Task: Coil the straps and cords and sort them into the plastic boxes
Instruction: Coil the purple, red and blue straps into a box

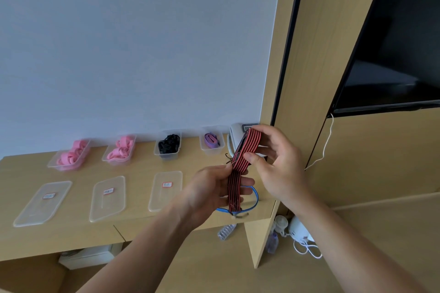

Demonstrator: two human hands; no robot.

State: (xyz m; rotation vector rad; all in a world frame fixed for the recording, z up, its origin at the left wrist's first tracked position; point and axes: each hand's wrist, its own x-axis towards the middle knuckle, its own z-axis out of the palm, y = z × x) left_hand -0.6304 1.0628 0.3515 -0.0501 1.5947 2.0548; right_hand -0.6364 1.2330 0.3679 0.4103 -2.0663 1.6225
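Observation:
A red strap with black stripes [240,162] is held up above the right end of the wooden desk [133,223]. My right hand [276,164] grips its folded upper loop between thumb and fingers. My left hand [212,190] pinches its lower length, whose frayed end hangs near the desk edge. A blue cord [255,194] lies on the desk under my left hand, partly hidden. Along the wall stand plastic boxes: two with pink straps [70,156] [120,150], one with black straps [168,145], one with a purple strap [212,141].
Three clear lids with red labels [44,202] [108,197] [166,189] lie flat on the desk front. A white device [234,137] stands at the back right corner. A dark screen [390,54] hangs on the right. A plastic bottle [226,231] and white appliances [297,229] sit on the floor.

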